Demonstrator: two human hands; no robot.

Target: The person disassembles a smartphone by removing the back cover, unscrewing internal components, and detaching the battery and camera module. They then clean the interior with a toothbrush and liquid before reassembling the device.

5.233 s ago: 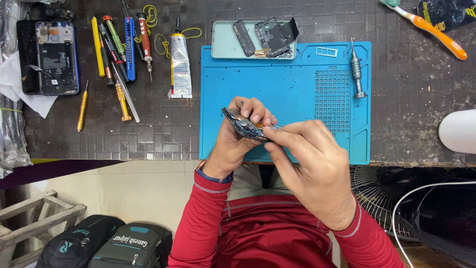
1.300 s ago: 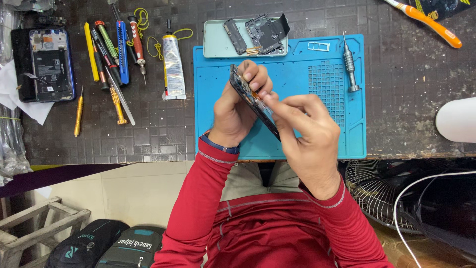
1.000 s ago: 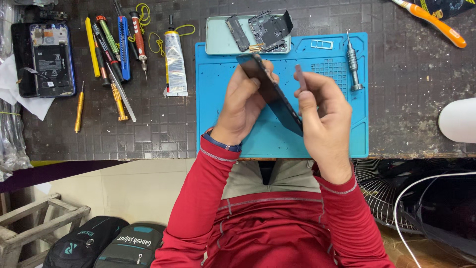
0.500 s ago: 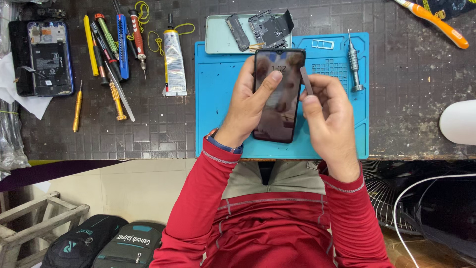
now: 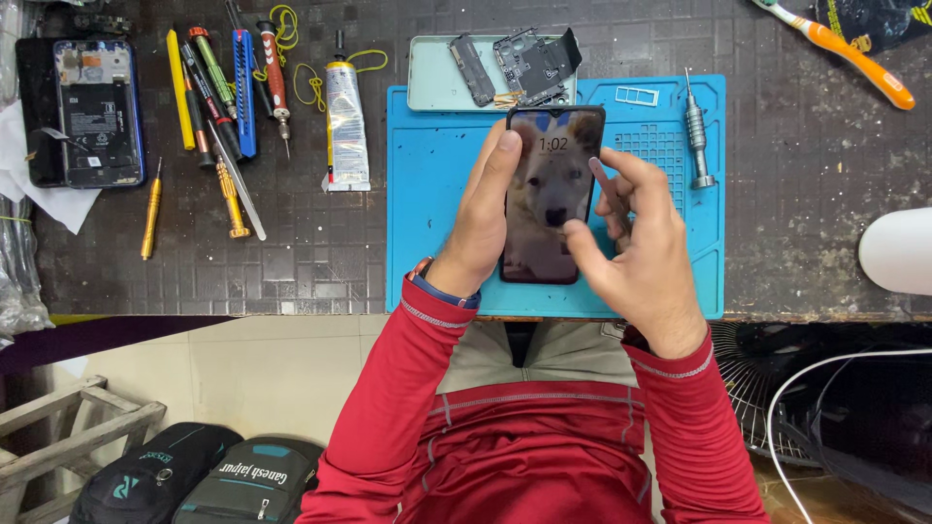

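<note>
A black smartphone is held flat above the blue work mat, screen up and lit with a picture of a pale dog. My left hand grips the phone along its left edge, thumb resting near the top corner. My right hand is at the phone's right side with its thumb touching the screen, and a thin dark tool is pinched in its fingers.
A pale tray with phone parts lies behind the mat, a metal screwdriver on the mat's right. Left of the mat: a glue tube, several coloured tools, an opened phone. An orange toothbrush lies far right.
The phone has been turned from edge-on to screen up, and its display has lit. My right thumb has come onto the screen.
</note>
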